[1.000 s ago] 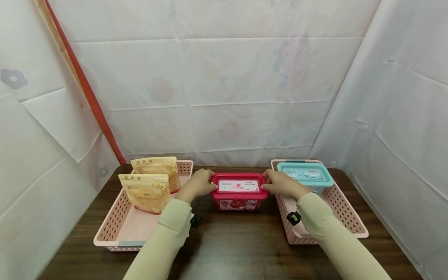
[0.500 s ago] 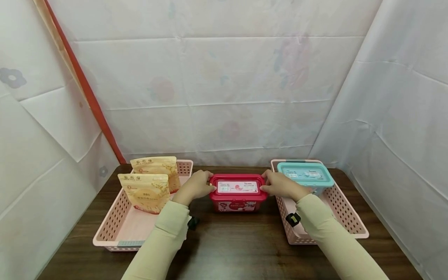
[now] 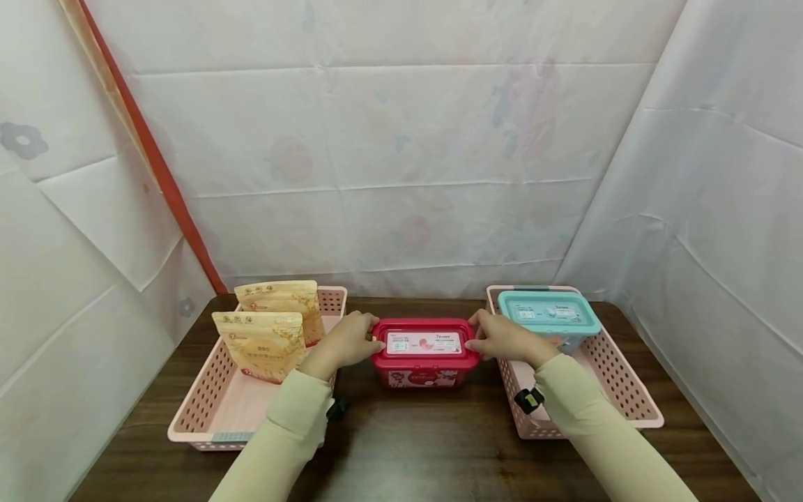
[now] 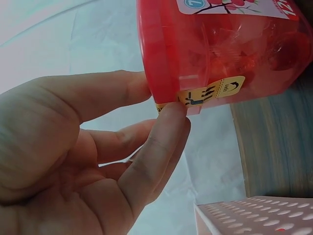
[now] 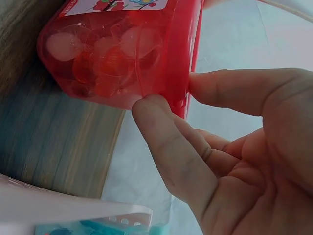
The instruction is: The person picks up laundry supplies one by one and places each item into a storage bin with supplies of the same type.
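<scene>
Between both hands is a red lidded plastic tub [image 3: 424, 362], with a pink label on its lid and small pod-like pieces showing through its clear red side [image 5: 105, 58]. My left hand [image 3: 347, 339] pinches the lid's left end, thumb on top and fingers under the rim; in the left wrist view a yellow sticker [image 4: 215, 91] shows by the fingertips. My right hand [image 3: 503, 337] pinches the right end of the lid the same way. The tub stands level over the dark wooden table [image 3: 433, 446], in the gap between two baskets.
A pink basket [image 3: 194, 411] on the left holds two yellow pouches [image 3: 263, 348] standing up. Another pink basket [image 3: 617, 373] on the right holds a turquoise lidded tub [image 3: 549, 313] at its back. White patterned sheeting [image 3: 401, 174] hangs behind and at the sides.
Both hands and the red tub have shifted slightly toward me and a little to the left. The grip at each end of the lid stays the same; the baskets have not moved.
</scene>
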A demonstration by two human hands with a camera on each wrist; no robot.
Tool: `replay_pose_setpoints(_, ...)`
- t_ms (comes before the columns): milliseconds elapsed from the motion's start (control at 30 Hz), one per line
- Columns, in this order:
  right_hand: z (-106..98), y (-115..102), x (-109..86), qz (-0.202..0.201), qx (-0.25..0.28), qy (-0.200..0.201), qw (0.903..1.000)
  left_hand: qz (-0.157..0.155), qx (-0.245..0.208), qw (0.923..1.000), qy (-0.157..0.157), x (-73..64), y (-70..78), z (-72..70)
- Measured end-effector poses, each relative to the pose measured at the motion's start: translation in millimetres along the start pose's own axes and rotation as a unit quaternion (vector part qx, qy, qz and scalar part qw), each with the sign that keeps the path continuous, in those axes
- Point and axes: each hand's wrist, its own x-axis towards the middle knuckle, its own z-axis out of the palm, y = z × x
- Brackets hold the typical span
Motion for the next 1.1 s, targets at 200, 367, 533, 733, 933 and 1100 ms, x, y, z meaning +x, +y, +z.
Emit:
replay_pose_setpoints(200,4,-2,-4.5,-0.004,0.007,-0.004,1.0,0.012,0.0,0.9999,0.001,-8.2,0.5,-0.3)
replay_pose_setpoints(367,6,-3,-10.0,-0.002,0.012,-0.006,0.9999,0.019,-0.008,0.9998,0.004,-15.7,4.1,-0.8)
replay_pose_setpoints(533,8,-5,-16.2,-0.016,0.011,-0.008,0.9998,0.017,-0.01,0.9998,0.001,-23.0,5.9,-1.8)
replay_pose_setpoints(733,10,-6,-20.4,-0.026,0.015,-0.011,0.9995,0.021,-0.009,0.9997,0.002,-29.4,5.2,-0.5)
replay_pose_setpoints(933,12,-2,-24.4,-0.042,0.028,-0.015,0.9986,0.029,-0.01,0.9995,0.003,-34.8,6.7,-1.2)
replay_pose_setpoints(1100,13,0,-24.8,-0.045,0.04,-0.017,0.9981,0.028,-0.003,0.9996,0.006,-38.2,7.8,-1.1)
